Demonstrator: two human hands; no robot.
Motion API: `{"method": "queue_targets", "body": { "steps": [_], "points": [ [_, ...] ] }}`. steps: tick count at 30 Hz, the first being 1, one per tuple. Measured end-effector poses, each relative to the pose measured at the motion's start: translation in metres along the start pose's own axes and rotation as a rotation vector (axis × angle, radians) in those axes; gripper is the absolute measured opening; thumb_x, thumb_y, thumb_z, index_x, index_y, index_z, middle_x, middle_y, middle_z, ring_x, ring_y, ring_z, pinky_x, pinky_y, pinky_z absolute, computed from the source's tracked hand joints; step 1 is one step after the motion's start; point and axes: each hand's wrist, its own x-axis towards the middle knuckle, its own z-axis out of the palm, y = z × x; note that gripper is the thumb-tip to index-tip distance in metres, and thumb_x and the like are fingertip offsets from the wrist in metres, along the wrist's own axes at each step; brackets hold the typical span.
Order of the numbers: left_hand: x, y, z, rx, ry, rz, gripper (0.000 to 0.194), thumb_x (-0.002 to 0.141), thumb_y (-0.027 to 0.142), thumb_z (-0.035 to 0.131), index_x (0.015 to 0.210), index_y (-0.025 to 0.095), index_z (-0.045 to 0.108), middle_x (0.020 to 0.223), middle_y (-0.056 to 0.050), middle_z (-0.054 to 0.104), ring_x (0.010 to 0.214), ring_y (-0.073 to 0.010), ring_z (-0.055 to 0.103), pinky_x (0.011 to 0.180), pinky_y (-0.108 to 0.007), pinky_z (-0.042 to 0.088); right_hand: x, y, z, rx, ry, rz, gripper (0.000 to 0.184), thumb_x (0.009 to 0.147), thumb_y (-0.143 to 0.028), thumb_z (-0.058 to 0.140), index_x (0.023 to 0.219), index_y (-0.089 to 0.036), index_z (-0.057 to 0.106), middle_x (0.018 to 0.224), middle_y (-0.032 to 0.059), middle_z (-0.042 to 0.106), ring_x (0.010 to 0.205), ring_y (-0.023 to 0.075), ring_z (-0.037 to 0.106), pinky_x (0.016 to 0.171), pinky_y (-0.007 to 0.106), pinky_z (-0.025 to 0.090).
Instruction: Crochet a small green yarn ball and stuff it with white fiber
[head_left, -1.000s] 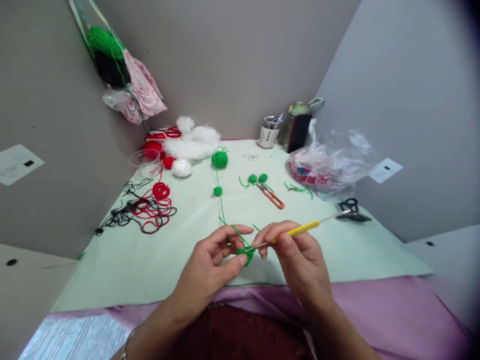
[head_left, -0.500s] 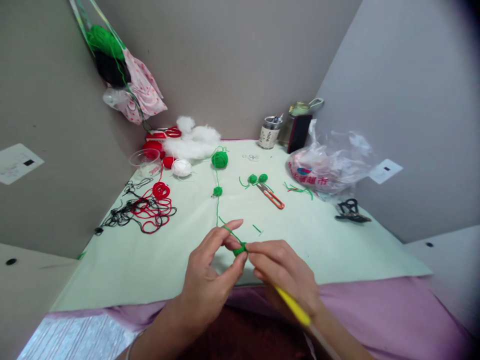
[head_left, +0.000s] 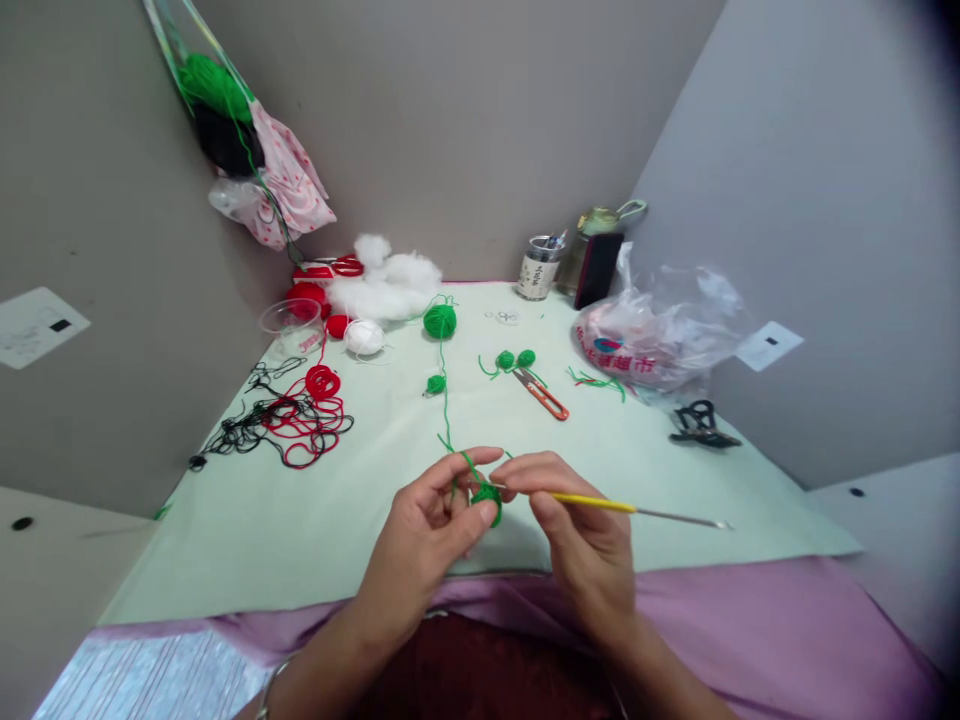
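My left hand (head_left: 427, 515) pinches a small green crocheted piece (head_left: 487, 497) between thumb and fingers, above the table's front edge. Green yarn (head_left: 445, 400) runs from that hand up past a small green ball to the green yarn ball (head_left: 439, 321) behind. My right hand (head_left: 581, 520) grips a crochet hook (head_left: 600, 502) by its yellow handle. The hook's metal shaft sticks out to the right, and its other end reaches the crocheted piece; the tip there is hard to make out.
Orange-handled thread snips (head_left: 544, 393) lie beside two small green crocheted balls (head_left: 516, 358). Tangled red and black cords (head_left: 289, 425) spread at the left, with white stuffing (head_left: 390, 280) behind. A plastic bag (head_left: 652, 330) and a black clip (head_left: 703, 425) are at the right.
My right hand has turned, swinging the hook's yellow handle from pointing down toward me to nearly level, pointing right. The crocheted piece has shifted slightly, and the yarn's line has moved right.
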Motion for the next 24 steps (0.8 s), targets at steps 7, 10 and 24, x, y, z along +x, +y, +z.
{"method": "queue_targets", "body": {
  "steps": [7, 10, 24],
  "points": [
    [0.003, 0.003, 0.001, -0.151, -0.01, -0.082, 0.049, 0.08, 0.03, 0.085, 0.127, 0.027, 0.076, 0.088, 0.001, 0.054, 0.064, -0.0065, 0.042, 0.051, -0.017, 0.037, -0.001, 0.003, -0.006, 0.087, 0.016, 0.089, 0.019, 0.105, -0.026, 0.06, 0.103, -0.026, 0.079, 0.093, 0.003, 0.076, 0.086, 0.0156, 0.069, 0.081, 0.029, 0.055],
    [0.002, 0.008, 0.0, -0.329, -0.13, -0.167, 0.037, 0.078, 0.027, 0.083, 0.114, 0.022, 0.082, 0.082, 0.002, 0.051, 0.055, -0.0028, 0.031, 0.047, -0.015, 0.034, 0.005, 0.004, -0.01, 0.31, 0.077, 0.218, 0.019, 0.103, -0.031, 0.063, 0.094, -0.024, 0.078, 0.085, 0.0014, 0.073, 0.074, 0.0122, 0.067, 0.073, 0.025, 0.054],
    [-0.004, -0.001, -0.005, 0.12, -0.068, 0.038, 0.04, 0.092, 0.038, 0.077, 0.132, 0.035, 0.072, 0.104, 0.0, 0.067, 0.104, -0.0168, 0.063, 0.098, -0.028, 0.049, -0.001, 0.006, -0.006, 0.175, 0.016, 0.163, 0.019, 0.104, -0.028, 0.062, 0.101, -0.028, 0.08, 0.094, 0.0018, 0.075, 0.082, 0.0141, 0.064, 0.074, 0.027, 0.051]
  ]
}}
